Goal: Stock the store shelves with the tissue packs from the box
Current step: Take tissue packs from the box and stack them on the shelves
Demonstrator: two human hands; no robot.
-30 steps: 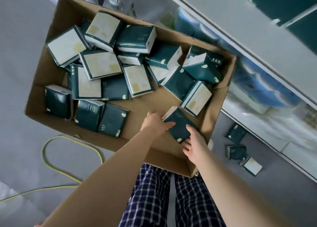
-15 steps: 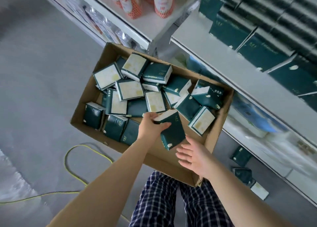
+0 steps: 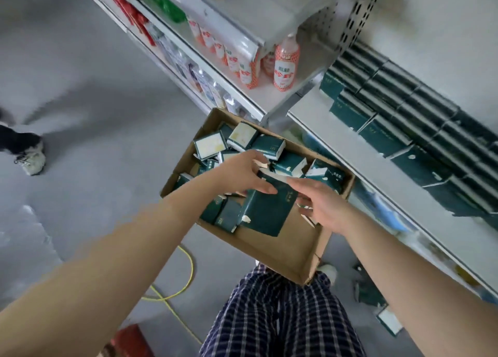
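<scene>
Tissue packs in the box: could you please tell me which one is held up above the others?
The dark green pack gripped between the left hand and right hand, above the box; the other packs lie loose inside it.

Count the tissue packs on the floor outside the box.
3, right of the box: one dark pack beside the right forearm, a green pack below it, a white-faced pack lowest. The forearm may hide more.

Soft even light is falling on a smooth grey floor [image 3: 94,87], where a thin yellow cable [image 3: 192,269] is curling, and white metal shelving [image 3: 336,141] with perforated uprights is standing alongside.
</scene>
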